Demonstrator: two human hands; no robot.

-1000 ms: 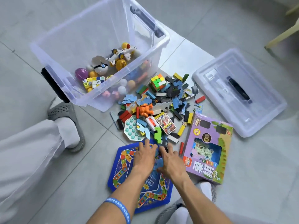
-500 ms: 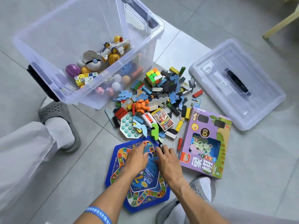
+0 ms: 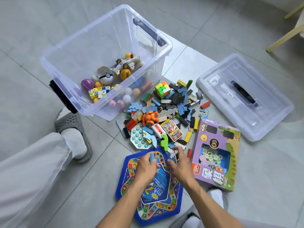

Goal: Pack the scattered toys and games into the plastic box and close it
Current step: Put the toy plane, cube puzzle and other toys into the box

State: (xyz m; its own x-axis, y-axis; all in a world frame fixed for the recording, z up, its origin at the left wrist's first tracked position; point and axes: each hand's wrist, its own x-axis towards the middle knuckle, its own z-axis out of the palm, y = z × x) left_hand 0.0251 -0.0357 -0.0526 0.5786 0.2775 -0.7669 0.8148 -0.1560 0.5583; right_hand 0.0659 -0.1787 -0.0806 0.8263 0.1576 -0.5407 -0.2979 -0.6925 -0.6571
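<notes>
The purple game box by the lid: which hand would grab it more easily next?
Probably the right hand. It lies beside the purple game box, with nothing between them, though its fingers hold small pieces. The left hand sits farther off over the blue game board, gripping a blue piece.

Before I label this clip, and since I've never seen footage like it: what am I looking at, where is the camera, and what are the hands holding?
No machine here: a person's two bare hands, filmed by a camera worn on their head, looking down at a tiled floor. The left hand has a light blue piece in its grip; the right hand pinches small puzzle pieces. Both are above a blue game board. Ahead lies a pile of blocks and puzzle pieces, with a colour cube on it. An open clear box on the left already has balls and a toy plane in it. Its lid lies apart on the right, and a purple game box sits in front of it.
</notes>
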